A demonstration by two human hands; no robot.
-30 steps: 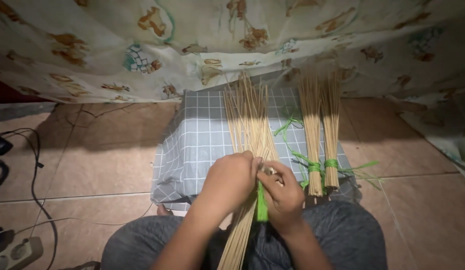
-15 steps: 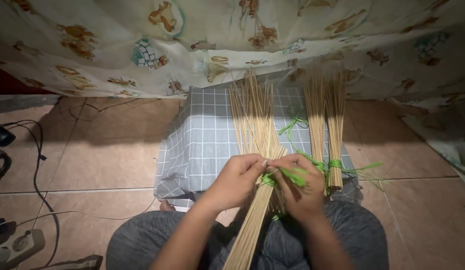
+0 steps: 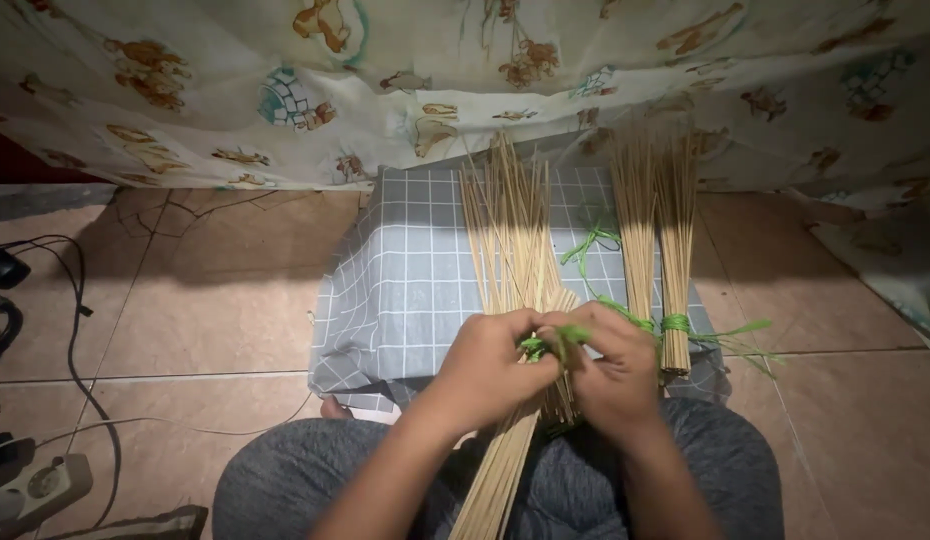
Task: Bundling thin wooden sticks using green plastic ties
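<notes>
- Closest in, the person's lap in grey fabric [image 3: 605, 480], with a long bundle of thin pale sticks [image 3: 500, 470] slanting across it, lower end running off the bottom edge of the view.
- Just above the lap, both hands meet on that bundle. The left hand [image 3: 490, 365] is closed around the sticks, fingers curled in, thumb side pressed towards the other hand.
- The right hand [image 3: 615, 365] is closed too, pinching a green plastic strip [image 3: 555, 342] right where the two hands touch; the strip sits against the bundle at the near edge of the checked cloth.
- Under the hands lies a grey checked cloth [image 3: 405, 290] spread on the tiled floor [image 3: 185, 310], with a loose fan of sticks [image 3: 510, 230] splaying away across its middle.
- On the cloth's right side, two tied bundles [image 3: 660, 240] lie side by side, each bound near its lower end with green strip, loose green tails trailing over the right edge.
- Off to the far left of the floor, a dark cable [image 3: 75, 330] loops down to a power strip [image 3: 35, 490] in the near-left corner.
- Farthest back, a pale printed curtain [image 3: 385, 70] hangs over the far edge of the cloth and the stick tips.
</notes>
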